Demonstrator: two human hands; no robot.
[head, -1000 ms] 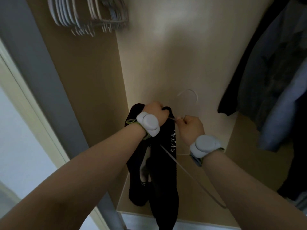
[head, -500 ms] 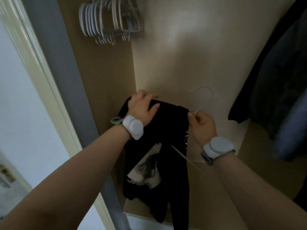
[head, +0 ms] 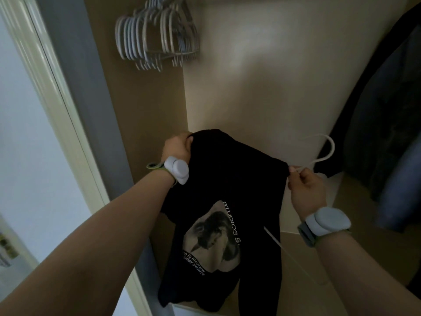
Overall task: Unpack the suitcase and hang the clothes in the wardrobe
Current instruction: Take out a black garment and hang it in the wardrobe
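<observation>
— Between your two hands, inside the wardrobe (head: 250,76), what is hanging?
— Your black T-shirt (head: 227,179), printed side toward you, with a white hanger (head: 328,149) running into its top. The hook curls up just beyond your right hand (head: 305,190). One thin arm of the hanger shows below that hand, slanting out past the shirt's edge.
— And how do your hands sit on it?
— Your left hand (head: 176,145) is clenched round the shirt's upper left corner, fabric bunched in the fingers. Your right hand pinches the hanger's neck between thumb and fingertips, right where the shirt's top edge ends.
— What lies around them?
— Up and to the left of your left hand, a bunch of pale hangers (head: 157,39) hangs in the corner. Off to the right of your right hand hang dark clothes (head: 387,133), apart from the shirt. Each of your wrists carries a white wrist device (head: 327,221).
</observation>
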